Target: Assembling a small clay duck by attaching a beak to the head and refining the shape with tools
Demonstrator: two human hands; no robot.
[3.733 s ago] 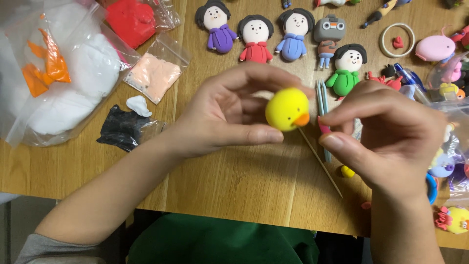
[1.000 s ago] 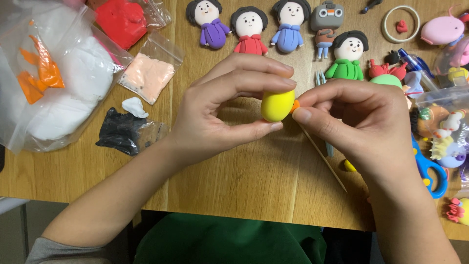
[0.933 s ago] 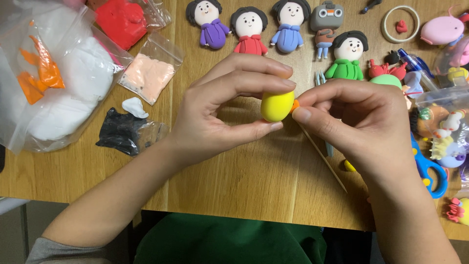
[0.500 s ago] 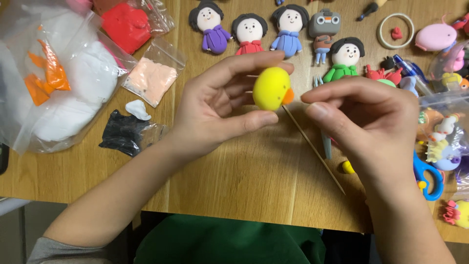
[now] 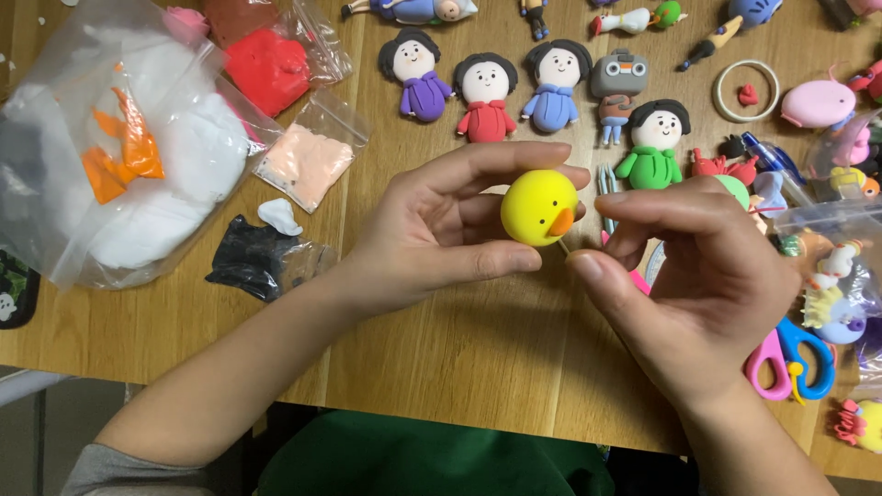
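- A yellow clay ball [image 5: 538, 207] with a small orange beak [image 5: 560, 221] is held at the centre of the frame, raised above the wooden bench [image 5: 459, 340].
- The ball is gripped by the left hand [image 5: 441, 230], curled partly closed: the thumb is pressed beneath it and the fingers are arched over and behind it.
- The right hand [image 5: 707, 276] is kept just right of the ball, loosely curled, with thumb and forefinger brought near each other beside the beak; whether anything is pinched between them cannot be told.
- A row of clay dolls is laid along the upper middle of the frame: a purple doll [image 5: 418, 73], a red doll [image 5: 485, 96], a blue doll [image 5: 554, 84] and a green doll [image 5: 654, 147].
- A grey robot figure [image 5: 617, 87] is set between the blue and green dolls.
- At the upper left, a large clear bag of white clay [image 5: 138, 174] with orange pieces is seen, with a bag of red clay [image 5: 268, 66] and a bag of peach clay [image 5: 308, 163] near it.
- A black clay lump [image 5: 243, 260] is placed left of the left wrist.
- Pink-and-blue scissors [image 5: 795, 363] are laid at the lower right.
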